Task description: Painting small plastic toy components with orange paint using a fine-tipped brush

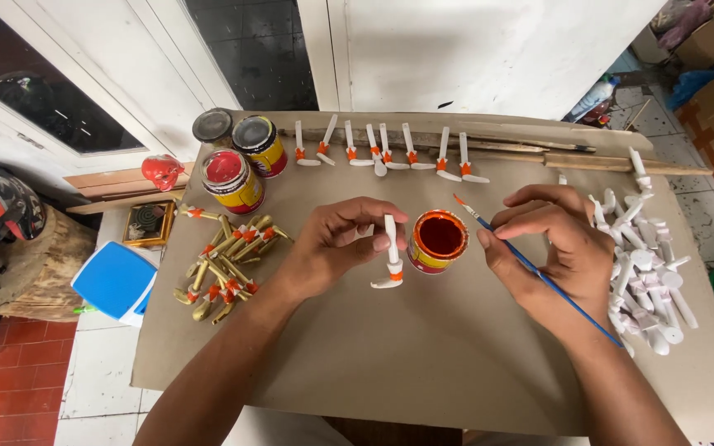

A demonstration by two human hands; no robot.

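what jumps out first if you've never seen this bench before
At the centre, the left hand holds a white leg-shaped piece with an orange band beside an open tin of orange paint, while the right hand holds a thin blue paintbrush. A row of banded white pieces lines the far edge, and a heap of unpainted white pieces lies at right.

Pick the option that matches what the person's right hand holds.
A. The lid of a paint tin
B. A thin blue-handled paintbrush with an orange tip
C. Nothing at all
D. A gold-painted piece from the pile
B: the right hand pinches a thin blue paintbrush, its orange tip beside the open paint tin, while the left hand holds a white piece.
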